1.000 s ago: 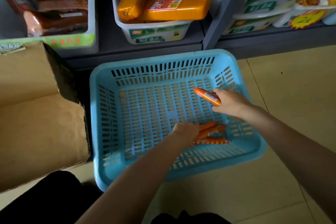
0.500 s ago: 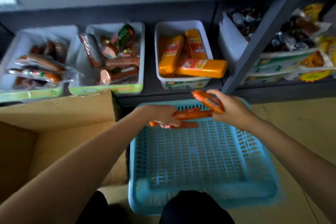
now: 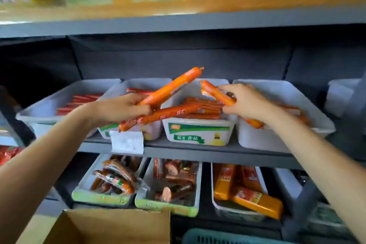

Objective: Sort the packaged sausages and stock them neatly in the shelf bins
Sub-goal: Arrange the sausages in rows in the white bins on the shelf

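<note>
Two long orange packaged sausages (image 3: 170, 103) are gripped in the left hand (image 3: 122, 108), splayed apart above the shelf bins (image 3: 198, 132); one or two more (image 3: 217, 94) are held tilted in the right hand (image 3: 245, 102) over a bin partly filled with similar sausages

The left hand (image 3: 120, 110) covers the middle of the orange sausages (image 3: 170, 87) it grips, so their count cannot be told. The right hand (image 3: 244, 102) hides part of its own sausage (image 3: 216, 93), and the forearm covers the far-right bin (image 3: 283, 93). The price tag (image 3: 127, 142) is too blurred to read; the picture's lower edge cuts off the cardboard box (image 3: 111, 226) and blue basket (image 3: 223, 236).
</note>
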Motion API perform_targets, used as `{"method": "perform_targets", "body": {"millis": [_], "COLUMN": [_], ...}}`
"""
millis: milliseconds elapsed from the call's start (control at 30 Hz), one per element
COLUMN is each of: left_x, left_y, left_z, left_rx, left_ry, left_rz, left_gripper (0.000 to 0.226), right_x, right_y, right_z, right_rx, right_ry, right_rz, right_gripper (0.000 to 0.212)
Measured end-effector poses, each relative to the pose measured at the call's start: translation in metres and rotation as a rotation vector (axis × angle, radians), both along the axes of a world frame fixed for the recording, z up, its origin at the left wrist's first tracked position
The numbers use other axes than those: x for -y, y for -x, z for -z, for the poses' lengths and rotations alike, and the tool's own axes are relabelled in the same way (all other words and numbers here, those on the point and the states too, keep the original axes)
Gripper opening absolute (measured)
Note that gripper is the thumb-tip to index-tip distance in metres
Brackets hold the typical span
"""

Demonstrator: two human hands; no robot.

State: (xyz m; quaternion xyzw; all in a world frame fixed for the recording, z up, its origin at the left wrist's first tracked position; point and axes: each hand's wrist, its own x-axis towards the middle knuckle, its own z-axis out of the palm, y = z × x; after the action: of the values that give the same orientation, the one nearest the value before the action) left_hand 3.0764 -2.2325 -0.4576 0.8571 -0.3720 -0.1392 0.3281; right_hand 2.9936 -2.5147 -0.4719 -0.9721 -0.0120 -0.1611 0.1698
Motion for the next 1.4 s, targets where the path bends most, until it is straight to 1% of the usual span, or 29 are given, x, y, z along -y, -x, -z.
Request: {"method": "perform_targets", "body": {"millis": [33, 67, 100, 133, 200, 233, 333, 367, 433, 467, 533, 600, 667, 700, 767, 800, 833, 900, 967, 1100, 1233, 1300, 1400], "left_x": [-0.003, -0.005, -0.005, -0.005, -0.004, -0.003, 0.005, 0.012, 0.031, 0.042, 0.065, 0.085, 0.100, 0.106, 0.112, 0.114, 0.114, 0.111, 0.107, 0.097, 0.087, 0.084, 0.090], "left_y": [-0.006, -0.012, -0.018, -0.023, -0.032, -0.036, -0.049, -0.052, -0.055, -0.055, -0.056, -0.059, -0.065, -0.067, -0.074, -0.075, -0.076, -0.074, -0.069, -0.044, -0.034, -0.030, -0.018], "left_z": [-0.006, -0.010, -0.013, -0.014, -0.015, -0.014, -0.011, -0.010, -0.008, -0.008, -0.007, -0.005, 0.002, 0.007, 0.022, 0.030, 0.036, 0.041, 0.044, 0.053, 0.054, 0.051, 0.048], "left_rx": [0.002, 0.003, 0.000, -0.011, -0.018, -0.012, 0.005, 0.018, 0.039, 0.050, 0.049, 0.077, 0.172, 0.223, 0.301, 0.344, 0.386, 0.454, 0.482, 0.422, 0.410, 0.362, 0.345], "left_ry": [0.000, 0.000, 0.003, 0.003, 0.020, 0.016, -0.006, -0.026, -0.076, -0.096, -0.136, -0.186, -0.252, -0.301, -0.388, -0.407, -0.401, -0.330, -0.265, -0.216, -0.180, -0.146, -0.117], "left_rz": [-0.021, -0.032, -0.038, -0.045, -0.050, -0.057, -0.028, -0.006, 0.021, 0.041, 0.105, 0.133, 0.139, 0.128, 0.098, 0.084, 0.058, -0.031, -0.100, -0.028, -0.073, -0.072, 0.008], "left_gripper": [0.066, 0.068, 0.063, 0.053, 0.030, 0.026, 0.057, 0.054, 0.030, 0.021, 0.018, 0.027, 0.043, 0.047, 0.048, 0.047, 0.044, 0.037, 0.031, 0.029, 0.030, 0.028, 0.030], "right_x": [-0.003, -0.007, -0.009, -0.011, -0.008, -0.005, 0.003, 0.004, 0.000, -0.004, -0.006, 0.000, 0.008, 0.011, 0.013, 0.013, 0.012, 0.008, 0.005, -0.002, -0.007, -0.006, 0.005], "right_y": [-0.017, -0.032, -0.047, -0.058, -0.072, -0.075, -0.062, -0.054, -0.037, -0.031, -0.025, -0.023, -0.023, -0.023, -0.024, -0.025, -0.026, -0.027, -0.027, -0.026, -0.020, -0.012, 0.009], "right_z": [-0.001, -0.001, 0.001, 0.003, 0.007, 0.008, 0.005, 0.001, -0.007, -0.009, -0.006, 0.001, 0.011, 0.016, 0.025, 0.028, 0.028, 0.027, 0.026, 0.029, 0.032, 0.032, 0.035], "right_rx": [-0.042, -0.084, -0.128, -0.168, -0.185, -0.147, 0.049, 0.099, 0.158, 0.173, 0.160, 0.101, 0.023, -0.023, -0.075, -0.072, -0.061, -0.046, -0.048, -0.078, -0.098, -0.093, -0.027], "right_ry": [0.061, 0.100, 0.123, 0.138, 0.143, 0.113, -0.048, -0.100, -0.123, -0.105, -0.056, -0.036, 0.005, 0.050, 0.121, 0.127, 0.122, 0.108, 0.107, 0.099, 0.079, 0.043, 0.013], "right_rz": [-0.026, -0.068, -0.102, -0.112, -0.050, -0.008, 0.062, 0.050, -0.019, -0.060, -0.108, -0.075, -0.004, 0.024, 0.054, 0.059, 0.065, 0.070, 0.044, -0.020, -0.031, -0.037, 0.045], "right_gripper": [0.025, 0.020, 0.018, 0.022, 0.038, 0.044, 0.059, 0.069, 0.086, 0.089, 0.083, 0.067, 0.050, 0.044, 0.036, 0.035, 0.035, 0.033, 0.031, 0.028, 0.024, 0.022, 0.025]}}
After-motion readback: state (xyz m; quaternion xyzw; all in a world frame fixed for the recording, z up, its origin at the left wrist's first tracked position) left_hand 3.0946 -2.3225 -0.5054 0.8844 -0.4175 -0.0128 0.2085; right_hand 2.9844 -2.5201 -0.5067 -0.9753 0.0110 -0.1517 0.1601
